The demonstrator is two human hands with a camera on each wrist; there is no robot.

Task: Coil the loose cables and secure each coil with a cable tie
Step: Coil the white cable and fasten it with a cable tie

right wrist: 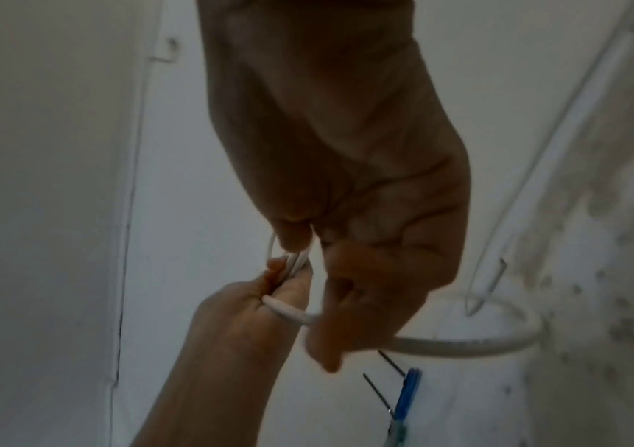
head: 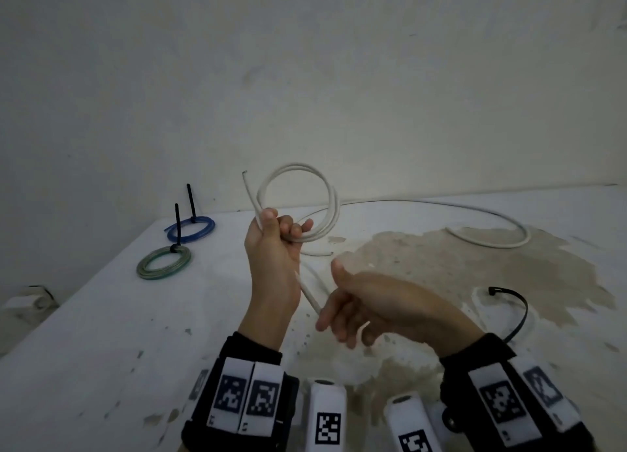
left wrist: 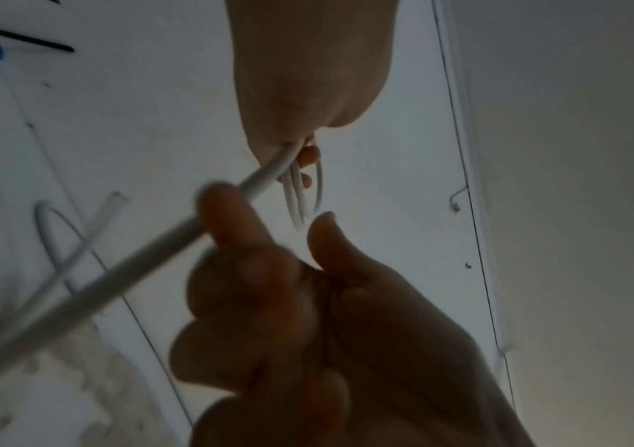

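Note:
My left hand (head: 285,229) is raised above the table and grips a white cable coil (head: 298,200) of about two loops. The cable's cut end (head: 245,173) sticks up past the thumb. Lower and nearer, my right hand (head: 334,319) curls its fingers round the strand (head: 310,299) that leaves the coil. The rest of the white cable (head: 488,241) trails in a curve over the table to the right. In the right wrist view the right hand's fingers (right wrist: 330,326) wrap the cable (right wrist: 460,347) beside the left hand (right wrist: 238,317). The left wrist view shows the strand (left wrist: 146,257), blurred.
A blue coil (head: 191,228) and a green coil (head: 164,262), each bound with a black tie, lie at the far left of the white table (head: 101,350). A loose black cable tie (head: 517,310) lies at the right on a brown stain. A wall stands close behind.

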